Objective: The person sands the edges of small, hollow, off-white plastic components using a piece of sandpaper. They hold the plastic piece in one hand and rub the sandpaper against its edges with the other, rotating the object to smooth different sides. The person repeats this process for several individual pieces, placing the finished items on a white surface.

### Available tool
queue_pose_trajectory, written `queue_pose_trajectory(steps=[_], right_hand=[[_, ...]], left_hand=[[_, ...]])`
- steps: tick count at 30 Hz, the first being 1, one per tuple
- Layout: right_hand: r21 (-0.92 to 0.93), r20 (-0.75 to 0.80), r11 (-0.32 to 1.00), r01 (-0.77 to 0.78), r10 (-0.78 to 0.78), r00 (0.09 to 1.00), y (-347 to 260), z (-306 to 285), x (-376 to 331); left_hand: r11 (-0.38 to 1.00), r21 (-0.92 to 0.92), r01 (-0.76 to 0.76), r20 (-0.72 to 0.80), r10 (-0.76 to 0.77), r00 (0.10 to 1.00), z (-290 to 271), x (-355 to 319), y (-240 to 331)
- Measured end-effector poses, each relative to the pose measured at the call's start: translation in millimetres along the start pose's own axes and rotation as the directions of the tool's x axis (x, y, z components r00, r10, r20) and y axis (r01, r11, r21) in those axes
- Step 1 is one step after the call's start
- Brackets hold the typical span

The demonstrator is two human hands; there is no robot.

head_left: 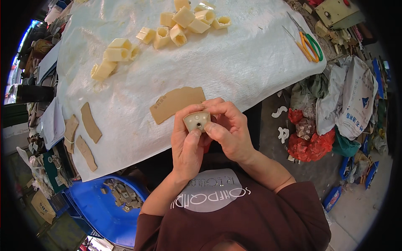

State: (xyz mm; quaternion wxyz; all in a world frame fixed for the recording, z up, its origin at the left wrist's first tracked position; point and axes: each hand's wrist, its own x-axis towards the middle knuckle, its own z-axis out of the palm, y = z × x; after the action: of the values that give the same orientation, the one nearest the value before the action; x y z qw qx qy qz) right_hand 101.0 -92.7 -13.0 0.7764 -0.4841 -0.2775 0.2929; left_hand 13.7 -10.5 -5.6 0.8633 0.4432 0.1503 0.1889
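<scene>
My left hand [187, 144] and my right hand [231, 130] hold a small beige shoe heel [193, 121] between them above the near edge of the table. Its flat, rounded face is turned up and shows a dark round hole and a few shallow dimples. Both thumbs press near the hole, while the other fingers wrap round the sides and partly hide it. Just beyond my hands, a curved tan sheet piece [172, 103] lies flat on the white table cover [234, 58].
Pale yellow hollow blocks [183, 17] are grouped at the far side. Curved tan strips [90, 123] lie at the left. Orange- and green-handled scissors [310, 47] rest at the far right. A blue basket [90, 205] with small brown pieces stands at lower left. Bags [351, 96] lie at right.
</scene>
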Motion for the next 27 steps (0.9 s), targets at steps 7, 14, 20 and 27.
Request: queue_pose_trajectory(steps=[7, 14, 20, 27], right_hand=[[0.154, -0.006, 0.971, -0.183, 0.186, 0.982, -11.8, 2.7, -0.3], [-0.144, 0.047, 0.983, 0.11, -0.104, 0.993, 1.4, 3.9, -3.5], [-0.249, -0.004, 0.954, 0.167, -0.173, 0.985, 6.1, 6.9, -2.9], [-0.318, 0.106, 0.933, 0.17, -0.143, 0.984, -15.7, -7.7, 5.2]], left_hand=[[0.949, -0.299, 0.098, 0.079, -0.078, 0.994, -3.3, 3.2, 11.2], [0.973, 0.196, -0.125, -0.05, 0.137, 0.989, 2.7, -1.9, 0.4], [0.984, -0.101, 0.145, -0.17, -0.16, 0.972, 7.4, 2.8, 11.7], [0.99, 0.002, 0.142, 0.19, -0.139, 0.972, -24.8, 1.7, 18.1]])
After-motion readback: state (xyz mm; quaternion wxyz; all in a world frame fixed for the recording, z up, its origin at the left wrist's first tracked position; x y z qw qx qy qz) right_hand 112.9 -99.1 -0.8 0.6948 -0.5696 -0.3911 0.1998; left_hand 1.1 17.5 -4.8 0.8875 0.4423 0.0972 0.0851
